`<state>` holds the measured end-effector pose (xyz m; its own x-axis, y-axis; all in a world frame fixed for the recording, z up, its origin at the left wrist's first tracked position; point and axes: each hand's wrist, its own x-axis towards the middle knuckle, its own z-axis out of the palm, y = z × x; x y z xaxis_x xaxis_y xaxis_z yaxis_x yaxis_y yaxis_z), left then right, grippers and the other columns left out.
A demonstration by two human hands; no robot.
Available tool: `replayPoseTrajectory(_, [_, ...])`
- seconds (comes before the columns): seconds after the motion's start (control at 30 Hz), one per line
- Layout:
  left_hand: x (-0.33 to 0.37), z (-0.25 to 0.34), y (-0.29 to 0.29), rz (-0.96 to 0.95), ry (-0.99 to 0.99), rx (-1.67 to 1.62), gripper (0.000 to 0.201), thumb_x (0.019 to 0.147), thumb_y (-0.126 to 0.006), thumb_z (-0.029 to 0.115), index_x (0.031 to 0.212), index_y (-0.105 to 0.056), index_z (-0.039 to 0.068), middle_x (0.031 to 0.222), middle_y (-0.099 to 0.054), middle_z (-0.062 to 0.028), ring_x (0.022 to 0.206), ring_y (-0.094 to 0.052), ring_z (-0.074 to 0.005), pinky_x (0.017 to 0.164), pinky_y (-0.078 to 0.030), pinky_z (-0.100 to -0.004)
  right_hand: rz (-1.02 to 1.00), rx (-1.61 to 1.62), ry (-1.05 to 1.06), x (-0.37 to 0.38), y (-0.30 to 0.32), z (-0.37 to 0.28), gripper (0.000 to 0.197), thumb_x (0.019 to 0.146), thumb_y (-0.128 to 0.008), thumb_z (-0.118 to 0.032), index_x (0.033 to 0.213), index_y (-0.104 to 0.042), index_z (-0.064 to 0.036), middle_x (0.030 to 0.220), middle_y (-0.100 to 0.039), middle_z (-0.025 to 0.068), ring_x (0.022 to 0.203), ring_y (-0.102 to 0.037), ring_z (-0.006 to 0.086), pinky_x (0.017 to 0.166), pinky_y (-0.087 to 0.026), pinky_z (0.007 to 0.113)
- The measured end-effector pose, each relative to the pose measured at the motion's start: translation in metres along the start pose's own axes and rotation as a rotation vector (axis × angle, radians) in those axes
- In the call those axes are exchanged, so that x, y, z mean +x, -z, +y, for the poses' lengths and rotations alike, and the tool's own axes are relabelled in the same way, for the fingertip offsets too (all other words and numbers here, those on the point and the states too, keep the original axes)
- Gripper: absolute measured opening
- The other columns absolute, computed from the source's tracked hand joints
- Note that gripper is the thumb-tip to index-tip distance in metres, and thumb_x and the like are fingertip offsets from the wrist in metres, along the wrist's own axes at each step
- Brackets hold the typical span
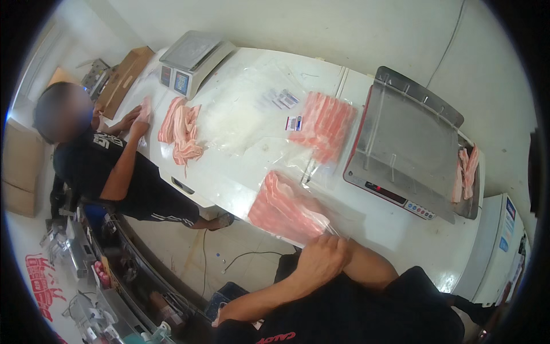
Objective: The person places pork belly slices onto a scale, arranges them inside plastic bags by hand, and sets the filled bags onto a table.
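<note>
A clear plastic bag of sliced pork belly lies at the near edge of the table, its near end under my hands. My left hand is closed on that end, knuckles up. Right behind it, against the left fingers, is my right hand; its fingers are hidden. Farther back rests a second bag of pork belly slices, flat, with a small label at its left side.
A flat metal-topped machine with a button panel stands right, meat strips beside it. Clear bags cover mid-table. Loose pork slices and a weighing scale are farther left. A co-worker handles meat at the left end.
</note>
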<state>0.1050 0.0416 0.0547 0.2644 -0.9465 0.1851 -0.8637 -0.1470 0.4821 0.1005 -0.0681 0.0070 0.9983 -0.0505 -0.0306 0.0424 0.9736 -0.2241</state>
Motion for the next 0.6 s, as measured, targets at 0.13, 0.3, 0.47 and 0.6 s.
replayPoseTrajectory(0.13, [-0.016,-0.04,0.032,0.16,-0.073,-0.131,0.024,0.091,-0.073,0.02,0.108,-0.065,0.005,0.103,-0.069,-0.0112,0.098,-0.069,-0.0328,0.082,-0.055,-0.0445,0.04,-0.104,0.043,0.04,-0.019,0.011,0.057,0.108,-0.05,-0.018,0.161,-0.033,-0.0053,0.157,-0.046,0.0088,0.146,-0.044,0.0189,0.124,-0.033,0.035])
replayPoseTrajectory(0.3, [-0.039,-0.18,0.025,0.242,0.263,0.011,0.073,0.104,-0.052,0.052,0.157,-0.044,0.003,0.161,-0.044,-0.0221,0.149,-0.04,-0.0425,0.117,-0.03,-0.0559,0.159,-0.214,0.1,0.065,-0.022,0.02,0.051,0.112,-0.044,-0.02,0.16,-0.033,-0.0048,0.156,-0.046,0.0077,0.147,-0.043,0.0172,0.124,-0.032,0.033])
replayPoseTrajectory(0.47, [-0.042,-0.202,0.012,0.137,0.268,0.052,0.084,0.103,-0.046,0.061,0.163,-0.036,0.004,0.167,-0.036,-0.0242,0.154,-0.031,-0.0426,0.119,-0.023,-0.0571,0.328,0.186,0.026,0.058,-0.071,0.001,0.052,0.114,-0.041,-0.021,0.162,-0.029,-0.0024,0.159,-0.043,0.0078,0.15,-0.038,0.016,0.127,-0.028,0.032])
replayPoseTrajectory(0.6, [-0.04,-0.198,0.015,0.111,0.239,0.006,0.088,0.102,-0.047,0.063,0.164,-0.034,0.003,0.168,-0.032,-0.0245,0.155,-0.029,-0.0425,0.119,-0.021,-0.0595,0.11,-0.513,0.142,0.042,-0.041,0.01,0.063,0.114,-0.039,-0.025,0.167,-0.017,0.0012,0.171,-0.028,0.0084,0.156,-0.029,0.017,0.13,-0.022,0.033])
